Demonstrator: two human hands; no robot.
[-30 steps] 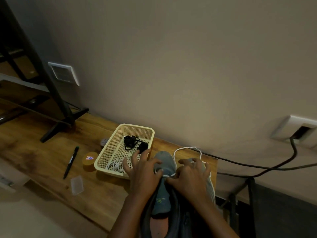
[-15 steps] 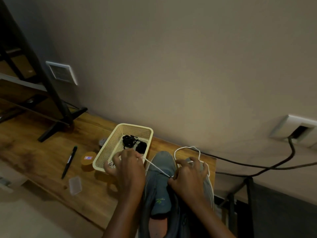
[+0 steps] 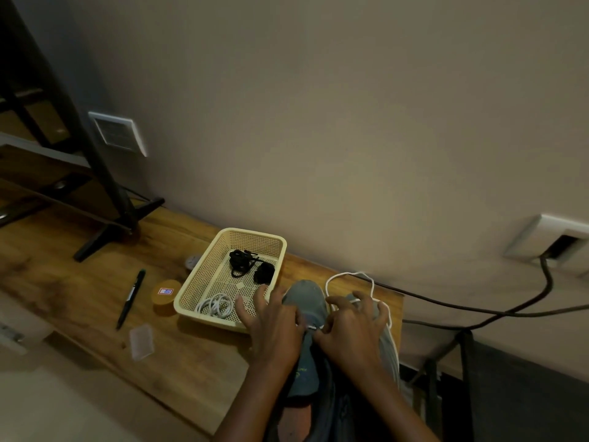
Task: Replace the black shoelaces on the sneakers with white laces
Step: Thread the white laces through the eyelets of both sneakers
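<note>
We are seeing a beige wall (image 3: 318, 122) filling the upper frame, a wooden table (image 3: 79, 298) crossing the lower left, a black stand (image 3: 105, 186) at upper left, and a socket (image 3: 554, 240) feeding a cable (image 3: 478, 311) at right.

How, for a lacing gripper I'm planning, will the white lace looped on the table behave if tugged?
Probably floppy: the white lace lies in a loose, uneven loop on the table. Likely light, being thin. It may catch, since it runs into the sneaker.
</note>
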